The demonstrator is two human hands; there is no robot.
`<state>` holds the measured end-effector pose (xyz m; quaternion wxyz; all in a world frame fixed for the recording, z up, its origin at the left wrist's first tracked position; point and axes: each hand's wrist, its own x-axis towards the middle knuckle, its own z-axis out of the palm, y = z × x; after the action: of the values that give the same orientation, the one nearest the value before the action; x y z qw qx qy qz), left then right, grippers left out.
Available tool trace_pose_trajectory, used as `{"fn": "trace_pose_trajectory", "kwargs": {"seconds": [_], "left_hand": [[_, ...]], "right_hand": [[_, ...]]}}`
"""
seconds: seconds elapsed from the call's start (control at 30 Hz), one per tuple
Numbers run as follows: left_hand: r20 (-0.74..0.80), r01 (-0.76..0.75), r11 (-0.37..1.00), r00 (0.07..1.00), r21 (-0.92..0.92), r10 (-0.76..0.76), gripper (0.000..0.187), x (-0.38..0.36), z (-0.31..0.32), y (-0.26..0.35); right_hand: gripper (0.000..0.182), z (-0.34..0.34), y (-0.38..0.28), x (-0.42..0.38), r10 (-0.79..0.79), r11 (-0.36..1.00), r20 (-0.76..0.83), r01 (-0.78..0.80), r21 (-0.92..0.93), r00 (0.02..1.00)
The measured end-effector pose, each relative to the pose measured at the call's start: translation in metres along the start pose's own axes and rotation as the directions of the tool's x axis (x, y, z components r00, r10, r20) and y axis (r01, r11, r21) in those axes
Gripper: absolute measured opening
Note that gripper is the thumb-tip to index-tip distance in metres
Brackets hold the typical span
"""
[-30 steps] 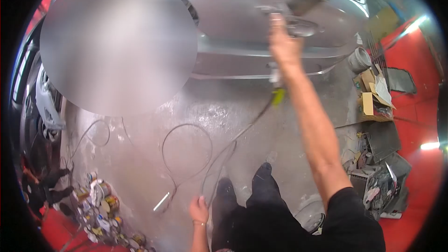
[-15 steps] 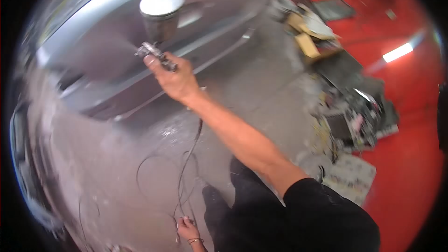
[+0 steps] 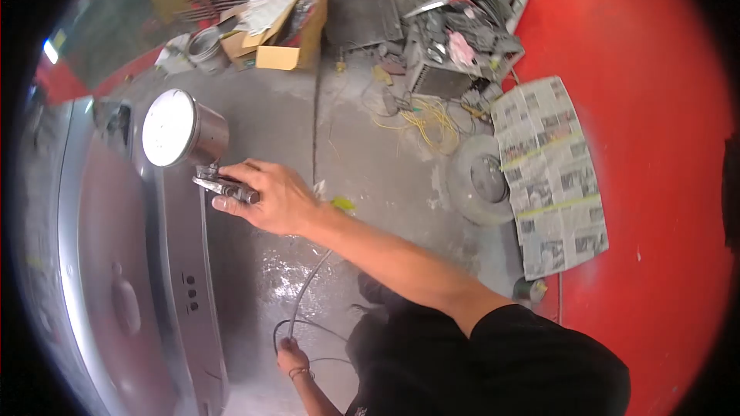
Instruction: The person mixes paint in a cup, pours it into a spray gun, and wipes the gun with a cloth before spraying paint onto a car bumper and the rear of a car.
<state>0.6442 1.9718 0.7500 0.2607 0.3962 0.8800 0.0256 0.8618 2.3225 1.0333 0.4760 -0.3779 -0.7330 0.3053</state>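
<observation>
While the right hand (image 3: 274, 199) holds a spray gun (image 3: 223, 185) in a closed grip, its metal cup (image 3: 183, 129) tilted toward a silver car panel (image 3: 116, 262) at the left, the left hand (image 3: 293, 358) grips the air hose (image 3: 308, 293) low beside the person's legs. Judging from this, good spraying calls for keeping the nozzle square to the panel at a steady distance. It also calls for holding the hose clear of wet paint and the grey floor (image 3: 370, 162).

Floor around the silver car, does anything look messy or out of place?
Yes. A heap of grey scrap parts and an open cardboard box clutter the far floor, tangled yellow wire lies loose, and sheets of newspaper are spread beside a round grey disc.
</observation>
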Motion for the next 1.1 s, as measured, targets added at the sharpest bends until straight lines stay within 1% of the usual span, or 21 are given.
{"fn": "trace_pose_trajectory", "kwargs": {"seconds": [0.07,0.13,0.17,0.2,0.23,0.3,0.37,0.4,0.47,0.57,0.67,0.7,0.8,0.83,0.9,0.93,0.97,1.0,1.03,1.07,1.1], "left_hand": [[0.022,-0.103,0.986,0.995,0.129,0.101,0.029,0.028,0.011,0.013],[0.096,-0.137,0.973,0.988,0.186,0.121,0.029,0.039,0.012,0.062],[0.0,-0.311,0.945,0.95,-0.102,0.313,0.029,0.058,0.03,0.065],[-0.04,-0.32,0.914,0.946,-0.25,0.321,0.034,0.071,0.033,0.1],[-0.004,-0.243,0.853,0.962,-0.462,0.272,0.041,0.056,-0.005,0.178],[-0.048,-0.202,0.505,0.952,-0.839,0.301,0.045,0.037,-0.068,0.31],[-0.061,-0.255,0.332,0.865,-0.908,0.498,0.076,0.031,-0.114,0.427],[-0.033,-0.155,0.212,0.873,-0.965,0.487,0.074,0.039,-0.119,0.473],[0.128,0.126,0.048,0.765,-0.991,0.631,0.061,0.052,-0.141,0.546],[0.236,0.169,0.173,0.811,-0.97,0.535,0.043,0.088,-0.119,0.608],[0.197,0.066,0.361,0.92,-0.93,0.339,0.035,0.131,-0.081,0.658],[0.212,0.101,0.37,0.938,-0.923,0.273,0.028,0.146,-0.071,0.67],[0.223,0.177,0.352,0.97,-0.919,0.094,0.027,0.175,-0.032,0.724],[0.34,0.257,0.294,0.899,-0.921,0.278,0.028,0.19,-0.023,0.733],[0.298,0.246,0.276,0.94,-0.929,0.166,0.031,0.221,0.019,0.761],[0.276,0.237,0.266,0.954,-0.934,0.119,0.032,0.239,0.038,0.789],[0.209,0.178,0.296,0.975,-0.939,0.076,0.03,0.242,0.052,0.829],[0.262,0.198,0.371,0.956,-0.907,0.13,0.032,0.27,0.077,0.824],[0.235,0.177,0.379,0.965,-0.908,0.113,0.032,0.278,0.092,0.848],[0.212,0.16,0.39,0.973,-0.907,0.092,0.033,0.283,0.106,0.87],[0.249,0.189,0.394,0.962,-0.9,0.109,0.032,0.292,0.122,0.884]], "right_hand": [[0.06,-0.021,0.02,-0.005,-0.014,0.998,-0.042,0.012,-0.057,0.999],[0.06,-0.058,0.047,-0.004,0.011,0.998,-0.076,-0.016,-0.062,0.997],[0.059,-0.079,0.06,-0.004,0.032,0.998,-0.1,-0.038,-0.053,0.994],[0.059,-0.103,0.076,0.001,0.039,0.998,-0.12,-0.045,-0.049,0.992],[0.059,-0.12,0.092,0.004,0.061,0.996,-0.104,-0.067,-0.054,0.993],[0.061,-0.134,0.12,0.0,0.11,0.991,-0.054,-0.113,-0.069,0.993],[0.062,-0.154,0.153,0.002,0.187,0.982,0.042,-0.186,-0.018,0.981],[0.065,-0.171,0.173,0.006,0.213,0.977,0.101,-0.214,-0.002,0.972],[0.073,-0.193,0.205,0.011,0.251,0.967,0.199,-0.254,-0.01,0.947],[0.085,-0.207,0.257,0.021,0.255,0.963,0.251,-0.27,0.026,0.934],[0.087,-0.227,0.317,0.037,0.19,0.965,0.278,-0.231,0.121,0.942],[0.086,-0.235,0.339,0.045,0.161,0.962,0.288,-0.215,0.167,0.944],[0.081,-0.302,0.415,0.08,0.038,0.998,0.374,-0.056,0.037,0.927],[0.069,-0.326,0.453,0.087,0.057,0.995,0.317,-0.078,0.055,0.947],[0.052,-0.393,0.554,0.095,0.316,0.943,0.375,-0.333,-0.022,0.871],[0.039,-0.434,0.611,0.089,0.465,0.873,0.264,-0.488,0.022,0.845],[0.034,-0.485,0.651,0.093,0.699,0.711,0.162,-0.702,-0.05,0.697],[0.03,-0.516,0.732,0.062,0.578,0.804,-0.055,-0.579,-0.137,0.814],[0.03,-0.58,0.754,0.081,0.815,0.516,-0.145,-0.816,-0.261,0.561],[0.032,-0.632,0.805,0.072,0.796,0.478,-0.218,-0.807,-0.346,0.565],[0.037,-0.679,0.835,0.081,0.734,0.482,-0.37,-0.821,-0.306,0.569]]}}
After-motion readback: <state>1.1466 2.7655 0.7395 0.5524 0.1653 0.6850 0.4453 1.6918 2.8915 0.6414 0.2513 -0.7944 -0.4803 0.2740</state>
